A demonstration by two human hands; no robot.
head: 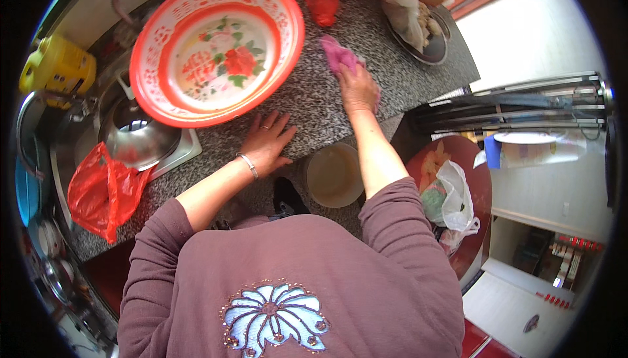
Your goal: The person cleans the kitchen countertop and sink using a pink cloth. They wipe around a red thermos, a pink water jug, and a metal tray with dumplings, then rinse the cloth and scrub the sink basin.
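My right hand point(359, 88) presses a pink cloth point(338, 55) onto the speckled stone countertop point(314, 108). Flat on the counter's front edge lies my left hand point(269, 143), fingers spread and nothing in it, with a ring and a bracelet on. Just beyond it stands a large enamel basin point(218, 59) with a red rim and painted flowers. A small red plastic bag point(321, 7) lies between the basin and the cloth.
At left are a metal lid point(140, 144) by the sink, a red plastic bag point(105, 193), a tap and a yellow jug point(61, 68). A bowl point(441, 49) holding a bag sits at the counter's right end. Below stands a bucket point(333, 175); a red round table point(478, 181) is at right.
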